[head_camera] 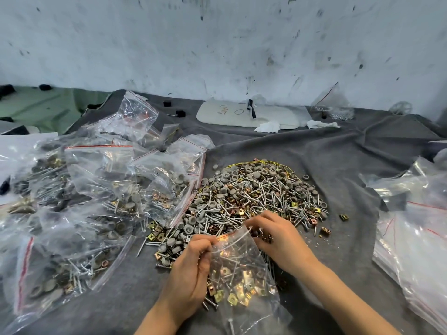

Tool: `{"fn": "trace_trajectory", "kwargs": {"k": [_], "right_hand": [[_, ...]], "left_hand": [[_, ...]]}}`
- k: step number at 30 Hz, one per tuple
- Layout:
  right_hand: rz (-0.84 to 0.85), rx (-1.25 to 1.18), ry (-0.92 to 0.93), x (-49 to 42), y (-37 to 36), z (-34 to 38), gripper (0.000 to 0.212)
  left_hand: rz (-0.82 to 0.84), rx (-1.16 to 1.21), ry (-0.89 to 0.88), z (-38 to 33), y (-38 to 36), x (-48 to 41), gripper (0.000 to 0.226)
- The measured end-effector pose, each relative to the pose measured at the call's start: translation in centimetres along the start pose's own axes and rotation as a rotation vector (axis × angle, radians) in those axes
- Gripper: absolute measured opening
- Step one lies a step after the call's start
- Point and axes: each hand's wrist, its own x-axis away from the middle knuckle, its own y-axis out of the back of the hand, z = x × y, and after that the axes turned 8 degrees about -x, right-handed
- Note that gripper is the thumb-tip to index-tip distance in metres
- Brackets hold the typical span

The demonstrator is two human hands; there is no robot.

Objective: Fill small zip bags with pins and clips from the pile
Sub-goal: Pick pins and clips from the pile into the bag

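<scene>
A wide pile of silver pins, grey caps and brass clips lies on the grey cloth. In front of it a small clear zip bag with a red strip hangs partly filled with pins and brass clips. My left hand pinches the bag's mouth at its left edge. My right hand sits at the bag's right edge with its fingers curled over a clump of small parts at the opening.
Several filled zip bags are heaped on the left. A stack of empty zip bags lies at the right. A white tray with tissue and another bag rest by the stained wall.
</scene>
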Motion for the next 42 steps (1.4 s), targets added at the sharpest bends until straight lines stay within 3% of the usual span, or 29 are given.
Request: {"fn": "trace_trajectory", "kwargs": {"k": [6, 9, 13, 16, 19, 21, 26, 31, 33, 37, 42], "right_hand": [[0.082, 0.191, 0.191, 0.0, 0.3, -0.2, 0.017], [0.166, 0.202, 0.196, 0.0, 0.2, -0.6, 0.02], [0.103, -0.042, 0.081, -0.2, 0.9, 0.0, 0.011], [0.002, -0.321, -0.07, -0.6, 2.4, 1.6, 0.017], [0.006, -0.437, -0.026, -1.2, 3.5, 4.1, 0.019], [0.058, -0.409, 0.039, -1.5, 3.7, 5.7, 0.017], [0.21, -0.367, 0.03, -1.8, 3.7, 7.2, 0.015], [0.096, -0.338, -0.037, -2.1, 3.8, 5.1, 0.018], [0.113, -0.214, -0.097, -1.9, 3.5, 3.6, 0.016], [0.309, 0.031, -0.105, -0.6, 1.3, 1.7, 0.014], [0.294, 0.197, -0.002, 0.3, 0.2, 1.5, 0.023]], "left_hand": [[0.009, -0.039, -0.011, 0.0, 0.0, 0.1, 0.015], [0.012, -0.054, -0.014, -0.1, 0.0, 0.1, 0.013], [0.018, -0.051, -0.024, 0.0, 0.0, 0.1, 0.013], [0.028, -0.051, -0.033, 0.0, 0.0, 0.0, 0.013], [0.063, -0.033, -0.067, -0.1, 0.0, -0.1, 0.01], [0.064, -0.038, -0.082, -0.3, 0.1, -0.2, 0.02], [0.054, -0.053, -0.09, -0.6, 0.2, -0.2, 0.015], [0.038, -0.043, -0.078, -0.5, 0.2, -0.2, 0.009], [0.033, -0.038, -0.072, -0.5, 0.1, -0.2, 0.008], [0.026, -0.04, -0.06, -0.5, 0.1, -0.2, 0.014], [0.028, -0.03, -0.052, -0.5, 0.1, -0.2, 0.015]]}}
